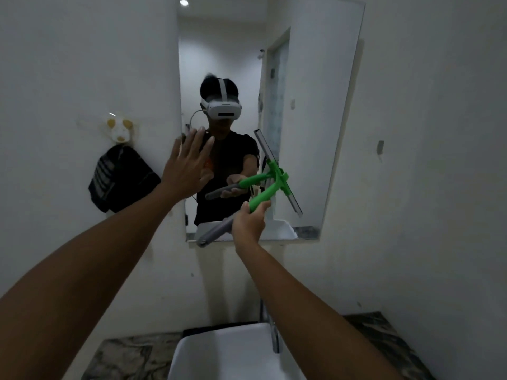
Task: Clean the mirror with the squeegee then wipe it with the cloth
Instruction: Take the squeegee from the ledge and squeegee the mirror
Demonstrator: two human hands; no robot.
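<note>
One white sink (219,352) sits nearest, set in one marbled bench (120,357). One mirror (310,105) hangs above. One dark cloth (120,179) hangs left of it. One green squeegee (270,185), blade on the glass, is gripped by the right hand (248,224); the left hand (189,163) is flat, fingers spread.

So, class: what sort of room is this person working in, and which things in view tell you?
Most likely a bathroom: a wall mirror hangs above a white sink with a tap, set in a marble-patterned counter, and a dark cloth hangs on a wall hook.
</note>
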